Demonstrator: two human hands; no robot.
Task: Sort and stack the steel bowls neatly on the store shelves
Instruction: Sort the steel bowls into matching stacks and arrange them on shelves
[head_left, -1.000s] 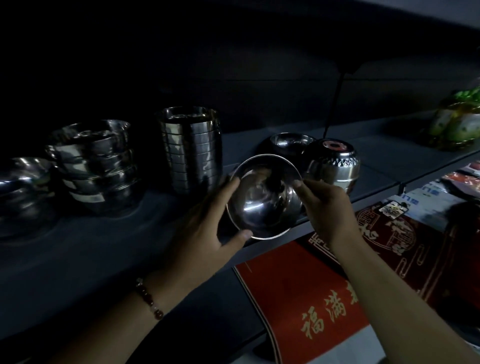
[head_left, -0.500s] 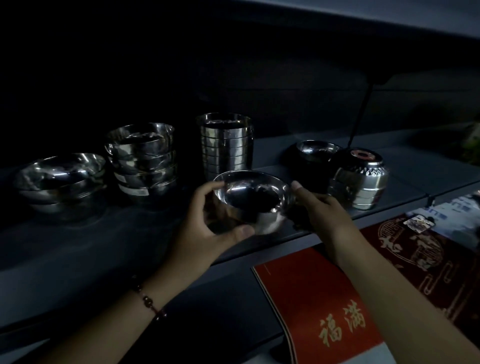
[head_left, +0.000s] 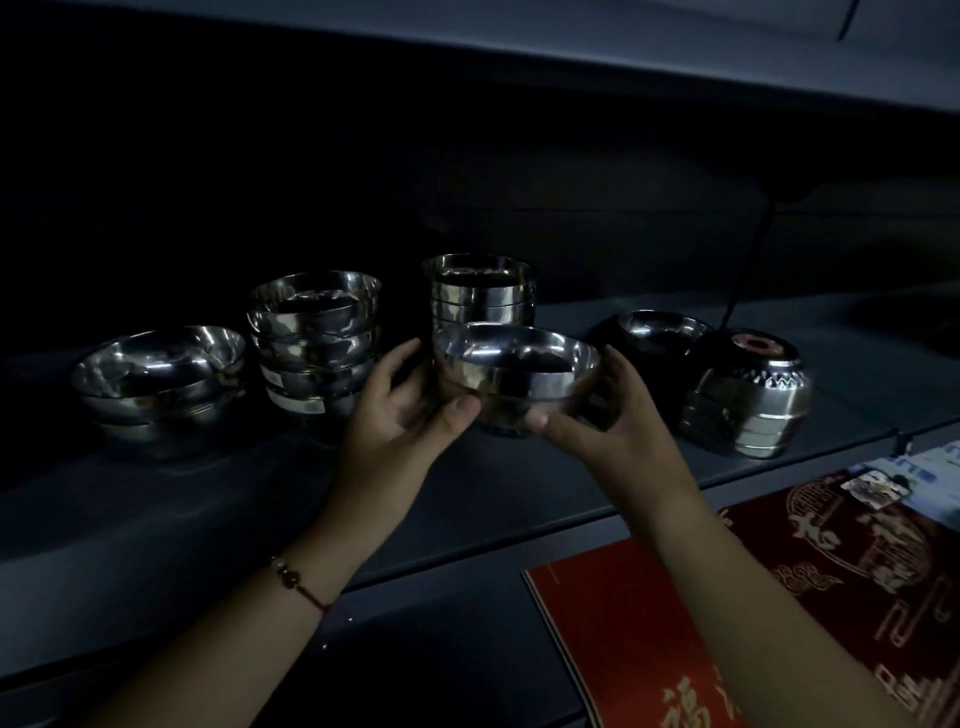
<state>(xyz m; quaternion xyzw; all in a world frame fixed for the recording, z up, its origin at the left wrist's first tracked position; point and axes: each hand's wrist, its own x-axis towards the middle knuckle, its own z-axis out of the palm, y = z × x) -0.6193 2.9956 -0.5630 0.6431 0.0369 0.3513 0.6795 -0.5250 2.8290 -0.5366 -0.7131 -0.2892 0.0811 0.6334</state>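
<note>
Gold Chinese characters, cut off and unreadable, mark the red packet (head_left: 644, 639) below the right hand (head_left: 618, 431). Both hands hold one round, polished steel bowl (head_left: 514, 371) upright above the dark shelf (head_left: 218, 525). The left hand (head_left: 400, 415) curls its fingers (head_left: 402, 353) round the bowl's left wall, thumb under the front; the right hand does likewise on the right. Just behind the fingers stands a straight-sided stack (head_left: 480, 288). Left of the fingers are a rounded bowl stack (head_left: 317, 343) and a wide bowl pile (head_left: 158, 379); right of them, an upturned embossed stack (head_left: 748, 400).
</note>
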